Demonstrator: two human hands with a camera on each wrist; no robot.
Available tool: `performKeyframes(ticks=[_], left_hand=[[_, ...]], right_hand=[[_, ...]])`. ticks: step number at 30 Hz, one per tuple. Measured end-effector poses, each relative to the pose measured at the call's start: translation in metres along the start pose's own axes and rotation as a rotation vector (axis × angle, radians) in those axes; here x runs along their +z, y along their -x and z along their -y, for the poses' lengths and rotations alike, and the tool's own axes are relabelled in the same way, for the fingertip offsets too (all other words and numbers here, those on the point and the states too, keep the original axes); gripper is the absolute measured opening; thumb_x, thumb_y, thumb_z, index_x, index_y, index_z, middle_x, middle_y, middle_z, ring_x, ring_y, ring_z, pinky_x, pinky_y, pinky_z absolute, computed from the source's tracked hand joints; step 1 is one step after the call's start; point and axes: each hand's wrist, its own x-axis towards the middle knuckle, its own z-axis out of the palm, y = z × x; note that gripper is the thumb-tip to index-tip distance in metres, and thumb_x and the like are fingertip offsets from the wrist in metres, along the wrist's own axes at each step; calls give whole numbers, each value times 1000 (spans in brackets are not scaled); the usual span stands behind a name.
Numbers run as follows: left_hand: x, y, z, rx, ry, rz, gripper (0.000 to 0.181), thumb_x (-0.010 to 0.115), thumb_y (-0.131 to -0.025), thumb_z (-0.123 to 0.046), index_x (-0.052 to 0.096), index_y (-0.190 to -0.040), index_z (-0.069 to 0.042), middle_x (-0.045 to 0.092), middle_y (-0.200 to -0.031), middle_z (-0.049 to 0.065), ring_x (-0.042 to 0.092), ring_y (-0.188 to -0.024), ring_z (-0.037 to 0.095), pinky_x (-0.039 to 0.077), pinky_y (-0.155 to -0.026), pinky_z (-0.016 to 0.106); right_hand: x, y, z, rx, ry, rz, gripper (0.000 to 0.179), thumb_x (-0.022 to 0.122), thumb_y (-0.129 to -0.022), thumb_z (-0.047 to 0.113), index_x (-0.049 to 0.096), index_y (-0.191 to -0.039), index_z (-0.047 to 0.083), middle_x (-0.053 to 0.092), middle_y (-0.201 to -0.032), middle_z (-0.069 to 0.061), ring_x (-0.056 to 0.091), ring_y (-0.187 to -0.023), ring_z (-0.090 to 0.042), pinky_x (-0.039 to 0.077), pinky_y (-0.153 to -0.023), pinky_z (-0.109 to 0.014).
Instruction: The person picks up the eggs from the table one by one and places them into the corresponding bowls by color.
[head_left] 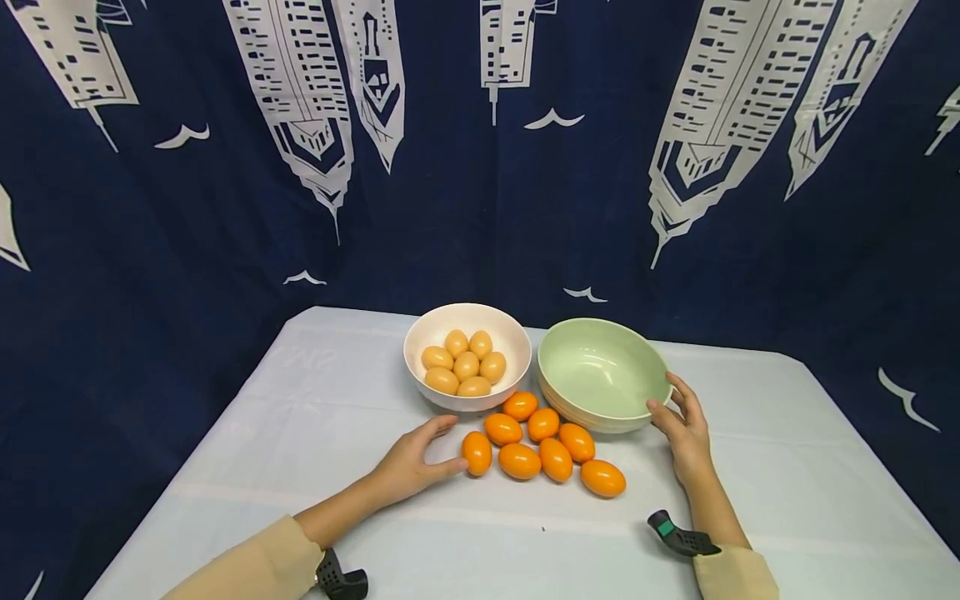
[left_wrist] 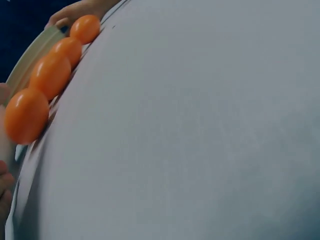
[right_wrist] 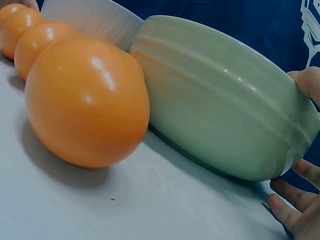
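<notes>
My right hand (head_left: 685, 425) grips the right side of a light green bowl (head_left: 600, 367), whose inside holds nothing. In the right wrist view, the thumb lies at the rim of this green bowl (right_wrist: 220, 105) and the other fingers are near its base. My left hand (head_left: 411, 467) is spread beside the leftmost of several glossy orange eggs (head_left: 477, 453), thumb tip at its lower edge; whether they touch I cannot tell. The orange eggs (head_left: 519, 461) lie loosely grouped on the table in front of the bowls. Several of these orange eggs (left_wrist: 26, 116) show in the left wrist view.
A white bowl (head_left: 517, 350) with several tan eggs (head_left: 466, 367) inside stands left of the green one, very close to it. Both stand on a white-covered table (head_left: 300, 433). Behind hangs a dark blue curtain (head_left: 450, 225) with white building prints.
</notes>
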Motion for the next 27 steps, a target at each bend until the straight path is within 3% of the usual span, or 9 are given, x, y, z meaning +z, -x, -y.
performKeyframes(ticks=[4,15,21,27], left_hand=[[7,-3,-4,86,-6,31,74,76,-83,-44,48,-140,-6,54,-139,10,48,-130,24,35,-108,46],[17,-7,-5,183,-38,35,68,82,-79,-29,52,-137,-8,56,-137,3,49,-128,20,37,-107,42],[22,-10,-1,211,-44,25,63,81,-81,-24,53,-135,-7,56,-136,4,52,-125,21,40,-105,39],[23,-12,-1,192,5,22,62,82,-81,-22,55,-134,-5,58,-133,5,57,-117,20,47,-96,32]], right_hand=[[0,0,0,-4,-4,4,60,60,-97,14,34,-151,16,32,-148,-17,54,-100,-2,47,-78,-11],[1,2,-2,-12,-5,9,61,61,-96,16,34,-151,14,34,-146,-16,55,-100,-2,47,-79,-11],[0,3,-1,-15,-2,12,60,61,-97,15,34,-151,13,33,-146,-17,55,-100,-3,47,-79,-12],[-1,2,0,-10,13,21,61,60,-97,16,32,-152,14,32,-148,-17,54,-101,-2,47,-80,-11]])
